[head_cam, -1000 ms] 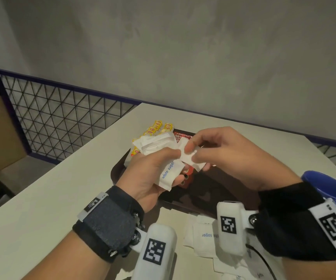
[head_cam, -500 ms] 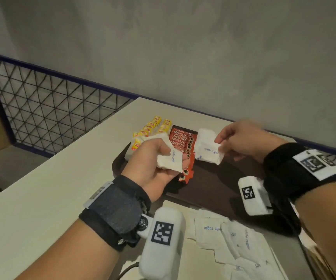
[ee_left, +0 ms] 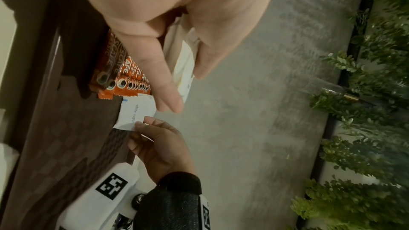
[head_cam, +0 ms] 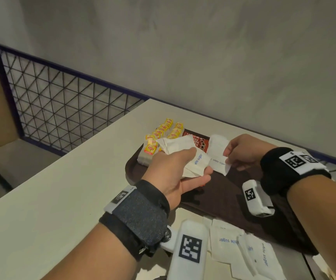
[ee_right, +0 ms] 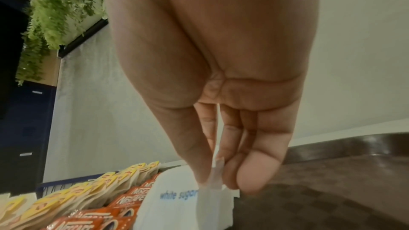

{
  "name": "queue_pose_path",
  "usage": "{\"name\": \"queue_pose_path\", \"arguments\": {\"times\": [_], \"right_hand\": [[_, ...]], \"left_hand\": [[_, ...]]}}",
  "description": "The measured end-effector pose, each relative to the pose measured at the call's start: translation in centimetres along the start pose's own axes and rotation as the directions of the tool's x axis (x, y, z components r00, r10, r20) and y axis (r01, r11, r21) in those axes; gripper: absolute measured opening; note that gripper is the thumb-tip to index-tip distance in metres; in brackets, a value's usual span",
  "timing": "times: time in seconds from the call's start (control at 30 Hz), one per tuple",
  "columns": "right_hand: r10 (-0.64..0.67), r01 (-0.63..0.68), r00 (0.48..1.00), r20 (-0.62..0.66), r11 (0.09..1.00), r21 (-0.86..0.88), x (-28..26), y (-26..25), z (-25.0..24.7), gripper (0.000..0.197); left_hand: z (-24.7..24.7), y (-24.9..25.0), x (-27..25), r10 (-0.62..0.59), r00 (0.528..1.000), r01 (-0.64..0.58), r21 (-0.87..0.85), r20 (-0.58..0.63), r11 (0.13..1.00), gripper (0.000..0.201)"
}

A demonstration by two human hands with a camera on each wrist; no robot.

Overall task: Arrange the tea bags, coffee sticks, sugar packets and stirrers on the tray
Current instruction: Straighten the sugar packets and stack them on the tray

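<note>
In the head view, a dark brown tray with a faintly chequered, matte floor sits on a smooth cream table at mid-frame. Along its far left edge stands a row of tea bags with yellow tags, and just right of them lie glossy red coffee sticks. The left hand, centre frame, has its fingers curled round a crumpled bundle of white paper sugar packets. The right hand, right of centre, pinches one flat sugar packet by its corner, held over the tray beside the sticks. More loose packets, printed "white sugar", lie overlapping on the table at the lower right, outside the tray.

The left wrist view shows what the head view hides: the sticks' serrated ends and printed cup rings in a tight row, with the single packet just past them, pinched between the right thumb and forefinger. It also shows leafy greenery along the right edge.

The right wrist view, from low down, shows the thumb and fingers pressed together on the packet's translucent crimped edge, with tea bags lower left and the tray's raised rim at right.
</note>
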State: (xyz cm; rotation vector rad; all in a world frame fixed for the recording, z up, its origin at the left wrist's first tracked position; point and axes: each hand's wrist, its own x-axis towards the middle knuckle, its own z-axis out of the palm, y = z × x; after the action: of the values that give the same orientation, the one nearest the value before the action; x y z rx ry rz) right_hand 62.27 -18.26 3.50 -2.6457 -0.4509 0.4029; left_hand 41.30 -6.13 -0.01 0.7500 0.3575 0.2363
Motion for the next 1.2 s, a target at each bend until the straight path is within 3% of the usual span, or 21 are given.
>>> {"name": "queue_pose_path", "arguments": {"times": [0.23,0.33,0.43,0.5,0.57,0.63,0.73,0.87,0.93,1.13,1.2], "right_hand": [[-0.029,0.029,0.998,-0.057,1.000,-0.006,-0.9,-0.2,0.1,0.015],[-0.132,0.134,0.985,-0.108,0.991,0.013,-2.4,-1.2,-0.7,0.016],[-0.270,0.248,0.961,0.062,0.938,0.243,-4.9,-2.6,-1.4,0.008],[-0.354,0.248,0.907,0.228,0.887,0.391,-6.5,-3.2,-1.7,0.015],[-0.399,0.250,0.856,0.328,0.876,0.412,-7.8,-3.6,-1.8,0.026],[-0.429,0.285,0.825,0.369,0.878,0.384,-8.8,-3.8,-1.6,0.025],[-0.432,0.312,0.838,0.333,0.880,0.357,-9.7,-3.8,-1.3,0.010],[-0.388,0.319,0.914,0.115,0.866,0.385,-9.9,-3.8,-1.4,0.034],[-0.381,0.354,0.925,0.012,0.871,0.342,-10.5,-4.1,-1.2,0.037],[-0.526,0.485,0.833,0.171,0.843,0.233,-12.7,-5.4,0.2,0.020],[-0.526,0.476,0.835,0.162,0.838,0.265,-12.6,-5.6,0.2,0.017]], "left_hand": [[0.0,-0.3,-0.1,0.057,0.998,-0.057,0.102,0.001,0.993,0.031],[0.0,-0.4,0.0,0.094,0.996,-0.091,0.138,-0.011,0.986,0.032],[0.0,-0.6,0.1,0.118,0.992,-0.112,0.143,-0.035,0.983,0.032],[0.1,-0.7,0.1,0.137,0.989,-0.127,0.155,-0.055,0.980,0.032],[0.2,-0.7,0.0,0.152,0.986,-0.139,0.159,-0.068,0.977,0.032],[0.3,-0.7,-0.1,0.160,0.984,-0.147,0.152,-0.083,0.977,0.034],[0.5,-0.5,-0.5,0.153,0.984,-0.144,0.107,-0.086,0.984,0.032],[0.4,-0.4,-0.5,0.176,0.980,-0.170,0.074,-0.090,0.983,0.023],[0.5,-0.3,-0.4,0.171,0.982,-0.166,0.072,-0.078,0.984,0.027],[1.3,0.0,-1.4,0.078,0.994,-0.080,0.027,0.079,0.996,0.035],[1.1,0.1,-1.3,0.069,0.994,-0.070,0.008,0.087,0.998,0.028]]}}
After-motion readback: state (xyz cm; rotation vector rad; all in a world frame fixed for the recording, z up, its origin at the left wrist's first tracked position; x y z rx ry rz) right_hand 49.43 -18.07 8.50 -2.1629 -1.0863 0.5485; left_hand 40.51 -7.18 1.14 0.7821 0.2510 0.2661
